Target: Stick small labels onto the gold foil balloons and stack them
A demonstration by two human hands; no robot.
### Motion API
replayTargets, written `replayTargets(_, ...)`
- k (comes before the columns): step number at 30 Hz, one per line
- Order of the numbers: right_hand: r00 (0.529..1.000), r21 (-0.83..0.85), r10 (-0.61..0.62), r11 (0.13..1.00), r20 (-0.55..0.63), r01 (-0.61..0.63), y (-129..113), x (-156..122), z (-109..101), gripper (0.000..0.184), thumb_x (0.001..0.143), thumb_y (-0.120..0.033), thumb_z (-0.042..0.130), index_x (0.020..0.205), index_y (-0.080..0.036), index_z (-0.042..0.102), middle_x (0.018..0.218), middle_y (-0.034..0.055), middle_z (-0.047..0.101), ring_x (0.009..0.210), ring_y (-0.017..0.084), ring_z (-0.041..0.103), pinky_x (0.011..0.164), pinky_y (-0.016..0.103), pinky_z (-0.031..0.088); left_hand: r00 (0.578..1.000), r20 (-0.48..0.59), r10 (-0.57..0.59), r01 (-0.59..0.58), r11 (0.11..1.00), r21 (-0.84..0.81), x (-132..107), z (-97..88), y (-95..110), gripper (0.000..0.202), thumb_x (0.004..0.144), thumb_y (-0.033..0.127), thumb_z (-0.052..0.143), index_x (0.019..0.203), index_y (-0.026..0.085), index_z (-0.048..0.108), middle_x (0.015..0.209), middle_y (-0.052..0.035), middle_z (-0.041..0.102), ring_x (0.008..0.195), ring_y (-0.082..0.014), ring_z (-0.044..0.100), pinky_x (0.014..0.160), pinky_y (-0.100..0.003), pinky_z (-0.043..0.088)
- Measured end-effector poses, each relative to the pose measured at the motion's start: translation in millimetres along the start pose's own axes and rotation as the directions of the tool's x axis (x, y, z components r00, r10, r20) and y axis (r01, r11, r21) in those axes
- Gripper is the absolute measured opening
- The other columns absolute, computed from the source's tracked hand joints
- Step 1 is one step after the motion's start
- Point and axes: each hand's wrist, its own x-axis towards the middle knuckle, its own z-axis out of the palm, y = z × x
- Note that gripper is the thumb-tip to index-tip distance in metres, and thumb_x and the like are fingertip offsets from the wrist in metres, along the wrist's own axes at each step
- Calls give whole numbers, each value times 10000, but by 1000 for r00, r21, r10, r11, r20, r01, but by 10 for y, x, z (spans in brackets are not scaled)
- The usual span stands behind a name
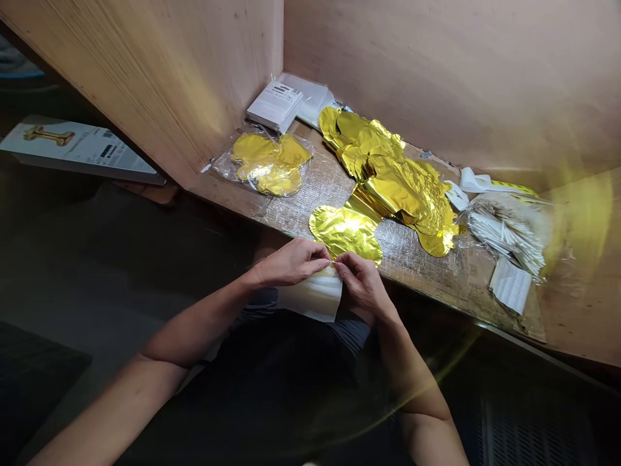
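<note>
My left hand [294, 261] and my right hand [359, 279] meet over my lap, thumbs and forefingers pinched together. A translucent whitish plastic bag [310, 296] hangs beneath the fingers, its upper edge at the fingertips. Whatever small detail lies between the fingertips is too tiny to make out. Just beyond the hands, a flat gold foil balloon [345, 234] lies at the table's front edge. It reaches back to a heaped pile of gold foil balloons [395, 178].
Left of the pile lies a clear packet of folded gold foil [274, 162]. Behind it are stacked printed cards [275, 103]. At right are a bag of white sticks [507, 226], a white ribbed piece [511, 285] and a tape roll [474, 181]. Wooden panels [436, 77] enclose the table.
</note>
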Motion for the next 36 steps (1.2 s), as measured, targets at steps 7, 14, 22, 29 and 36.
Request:
replayTargets(7, 971, -115, -239, 965, -3, 237, 46, 19, 18, 163, 1069, -305, 577, 1105, -243, 723, 1016, 48, 773, 895, 193, 718, 824, 321, 553, 997, 70, -19, 18, 1000, 19, 19, -26, 20, 298, 1016, 366, 551, 959, 149, 748, 872, -26, 742, 786, -163, 643, 700, -261, 405)
replayTargets(14, 852, -499, -522, 735, 17, 460, 226, 15, 35, 187, 1041, -187, 595, 1151, -253, 730, 983, 76, 752, 852, 208, 646, 766, 369, 499, 995, 91, -44, 41, 998, 37, 67, -24, 5, 319, 1017, 358, 520, 859, 144, 696, 787, -11, 682, 729, -150, 582, 673, -268, 372)
replayTargets(22, 835, -420, -550, 753, 20, 506, 141, -25, 17, 171, 1018, -170, 593, 1068, -261, 728, 1061, 78, 753, 963, 225, 649, 851, 400, 532, 996, 84, -26, 19, 997, 79, 62, -18, -64, 322, 1034, 358, 494, 839, 161, 658, 777, -5, 666, 728, -155, 591, 666, -275, 397)
replayTargets(29, 978, -146, -29, 989, -206, -1, 323, 333, -69, 193, 1003, -356, 588, 897, -221, 678, 841, 38, 718, 771, 202, 655, 731, 337, 498, 997, 48, 67, -82, 864, 496, 80, 154, -345, 274, 1060, 286, 446, 1039, 182, 699, 1665, -93, 477, 1157, -248, 698, 897, -341, 553)
replayTargets(36, 990, -679, -12, 729, -140, -88, 443, 431, 36, 209, 1059, -367, 520, 999, -209, 643, 872, 67, 728, 858, 237, 621, 851, 367, 334, 999, 32, 28, -42, 707, 706, 65, 272, -480, 232, 1006, 187, 484, 1057, 190, 710, 1687, -67, 463, 989, -219, 733, 818, -359, 570)
